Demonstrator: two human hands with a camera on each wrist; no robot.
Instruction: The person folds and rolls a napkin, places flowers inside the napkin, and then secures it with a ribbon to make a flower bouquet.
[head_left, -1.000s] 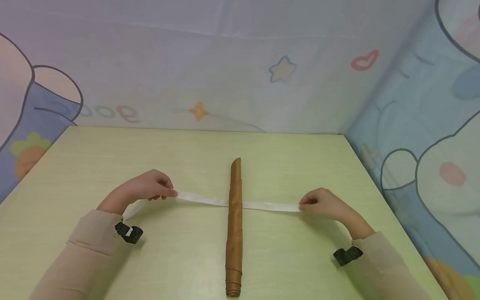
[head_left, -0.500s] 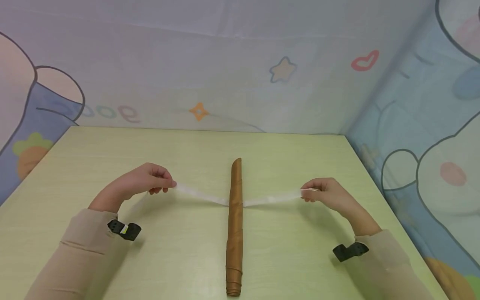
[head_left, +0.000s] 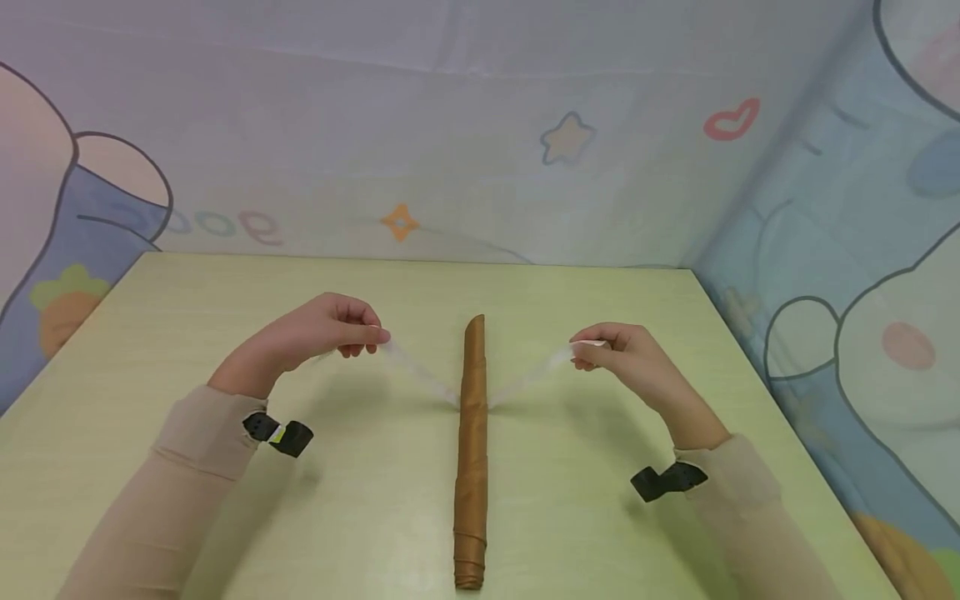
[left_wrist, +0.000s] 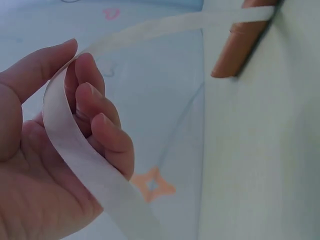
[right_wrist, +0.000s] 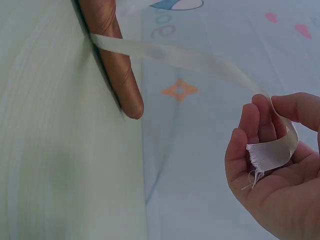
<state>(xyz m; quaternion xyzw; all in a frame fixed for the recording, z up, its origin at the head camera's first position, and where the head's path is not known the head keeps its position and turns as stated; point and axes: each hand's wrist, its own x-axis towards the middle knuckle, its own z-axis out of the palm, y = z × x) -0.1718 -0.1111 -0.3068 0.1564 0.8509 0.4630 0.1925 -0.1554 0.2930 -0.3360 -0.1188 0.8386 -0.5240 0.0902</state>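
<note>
A long brown roll of satiny cloth (head_left: 471, 450) lies lengthwise on the table. Beneath its middle passes a white ribbon (head_left: 423, 379), whose two sides rise from the roll in a V. To the left of the roll, my left hand (head_left: 330, 329) pinches the ribbon between thumb and forefinger, above the tabletop; in the left wrist view the ribbon's tail (left_wrist: 95, 160) hangs across the palm. On the other side my right hand (head_left: 618, 354) pinches the ribbon likewise, and its short frayed end (right_wrist: 267, 155) curls over the fingers in the right wrist view.
The pale yellow-green table (head_left: 360, 517) reaches back to a printed cloth backdrop (head_left: 315, 125). A second printed cloth (head_left: 885, 275) borders the right side. Each cuff carries a small black camera (head_left: 279, 433).
Both hands have risen and come nearer the roll, lifting the ribbon from almost flat into a V. The cloth roll stays in place.
</note>
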